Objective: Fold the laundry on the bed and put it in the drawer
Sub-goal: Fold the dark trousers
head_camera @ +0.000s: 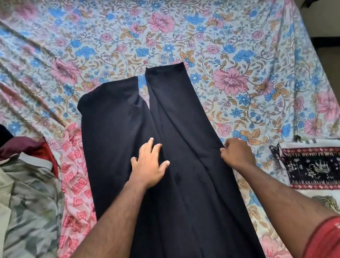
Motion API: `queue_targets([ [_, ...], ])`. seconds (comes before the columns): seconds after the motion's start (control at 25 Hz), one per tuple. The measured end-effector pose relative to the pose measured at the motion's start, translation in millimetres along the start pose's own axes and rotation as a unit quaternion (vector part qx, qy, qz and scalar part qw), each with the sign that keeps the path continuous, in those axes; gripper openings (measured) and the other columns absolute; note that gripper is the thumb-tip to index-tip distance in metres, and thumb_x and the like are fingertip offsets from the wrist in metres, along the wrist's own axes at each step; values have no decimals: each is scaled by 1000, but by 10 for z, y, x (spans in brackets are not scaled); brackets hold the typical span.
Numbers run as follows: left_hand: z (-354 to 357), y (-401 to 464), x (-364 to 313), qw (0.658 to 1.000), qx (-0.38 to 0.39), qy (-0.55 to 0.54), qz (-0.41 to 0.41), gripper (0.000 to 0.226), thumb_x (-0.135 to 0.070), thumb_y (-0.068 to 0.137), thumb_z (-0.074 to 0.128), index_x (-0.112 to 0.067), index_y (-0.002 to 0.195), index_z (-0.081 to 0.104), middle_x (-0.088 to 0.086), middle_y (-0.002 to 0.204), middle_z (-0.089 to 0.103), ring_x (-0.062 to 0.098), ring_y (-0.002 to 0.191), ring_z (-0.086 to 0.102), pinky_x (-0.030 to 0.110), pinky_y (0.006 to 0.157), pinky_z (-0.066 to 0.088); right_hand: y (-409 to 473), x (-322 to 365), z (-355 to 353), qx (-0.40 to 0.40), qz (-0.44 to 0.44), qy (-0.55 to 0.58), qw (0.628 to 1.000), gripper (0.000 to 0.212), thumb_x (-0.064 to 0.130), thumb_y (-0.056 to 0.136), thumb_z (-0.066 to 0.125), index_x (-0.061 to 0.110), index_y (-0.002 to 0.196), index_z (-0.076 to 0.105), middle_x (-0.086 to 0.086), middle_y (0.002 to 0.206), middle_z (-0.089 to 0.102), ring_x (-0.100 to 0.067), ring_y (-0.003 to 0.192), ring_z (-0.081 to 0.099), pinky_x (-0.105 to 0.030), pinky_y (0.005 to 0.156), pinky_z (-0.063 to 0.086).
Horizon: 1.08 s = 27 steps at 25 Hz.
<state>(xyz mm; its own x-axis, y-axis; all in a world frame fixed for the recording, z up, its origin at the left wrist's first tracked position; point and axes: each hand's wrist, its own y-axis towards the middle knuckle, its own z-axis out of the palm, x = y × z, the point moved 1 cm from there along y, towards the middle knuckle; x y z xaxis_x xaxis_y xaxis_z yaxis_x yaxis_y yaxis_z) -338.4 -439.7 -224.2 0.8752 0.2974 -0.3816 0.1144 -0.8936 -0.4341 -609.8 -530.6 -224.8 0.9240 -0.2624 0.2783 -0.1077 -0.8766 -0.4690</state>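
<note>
A heap of unfolded laundry (16,190) lies at the left edge of the floral bed sheet (173,21); a pink patterned cloth (73,172) lies just beside the black trousers (183,191), and an elephant-print cloth (328,169) lies at right. The trousers are plain black, spread flat at bed centre, long axis near-to-far, leg ends pointing far. The left hand (148,165) presses flat, fingers spread. The right hand (237,152) pinches the trousers' right edge.
</note>
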Motion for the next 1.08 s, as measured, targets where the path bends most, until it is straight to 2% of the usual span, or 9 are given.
queue_targets([
  [0.04,-63,144,-5,1000,-7,16,10,65,-50,99,53,-27,155,28,-4,169,1,16,154,3,59,115,23,43,-15,-52,-1,25,16,1000,4,19,86,61,16,85,58,-4,88,60,-26,79,55,-35,74,48],
  [0.12,-211,456,-29,998,-12,47,32,65,-51,100,50,-28,156,27,-6,169,-2,14,155,-1,59,117,20,142,24,-150,-13,36,25,999,15,16,76,57,19,91,57,0,87,58,-26,79,55,-34,70,45],
  [0.28,-540,1184,-53,994,13,100,51,70,-53,101,46,-31,160,17,-10,169,-10,11,155,-9,64,119,11,665,465,-274,-35,-124,22,991,26,12,89,54,15,114,60,-2,108,62,-26,96,61,-40,82,52],
  [0.44,-749,1615,28,997,50,65,-8,98,-56,91,63,-35,162,-1,-12,169,-11,7,155,-6,72,116,-6,1262,1193,-338,-17,-236,7,972,18,24,98,59,14,103,73,-6,104,72,-28,100,67,-38,87,54],
  [0.6,-774,1778,118,997,65,12,-46,117,-59,76,79,-44,160,-1,-20,168,-5,13,154,16,77,111,-8,1687,1711,-246,-61,-144,-44,987,48,57,86,70,21,117,65,-6,116,64,-32,109,62,-48,90,55],
  [0.68,-769,1820,124,996,67,12,-51,121,-58,71,83,-46,159,1,-21,168,-1,17,153,22,77,111,-6,1827,1794,-159,-70,-116,-47,990,38,51,89,71,23,114,66,-7,123,59,-34,112,59,-48,92,52],
  [0.84,-761,1849,114,996,67,-4,-53,122,-56,69,86,-48,158,2,-23,167,1,18,153,22,78,111,-6,2002,1716,-112,-110,-94,63,988,9,28,97,65,20,98,69,-5,111,64,-28,90,58,-37,81,46],
  [0.92,-748,1852,120,996,66,-6,-53,122,-56,69,85,-48,158,2,-23,167,1,18,152,23,78,110,-6,2101,1581,-210,-139,-50,94,985,8,23,99,62,17,99,67,-5,109,63,-26,87,57,-36,79,46],
  [1.08,-754,1858,119,996,67,-2,-55,122,-56,70,85,-48,158,2,-23,167,0,20,152,25,79,110,-5,2261,1322,-444,-150,25,92,984,22,30,101,57,12,112,65,-11,118,65,-35,104,63,-41,86,50],
])
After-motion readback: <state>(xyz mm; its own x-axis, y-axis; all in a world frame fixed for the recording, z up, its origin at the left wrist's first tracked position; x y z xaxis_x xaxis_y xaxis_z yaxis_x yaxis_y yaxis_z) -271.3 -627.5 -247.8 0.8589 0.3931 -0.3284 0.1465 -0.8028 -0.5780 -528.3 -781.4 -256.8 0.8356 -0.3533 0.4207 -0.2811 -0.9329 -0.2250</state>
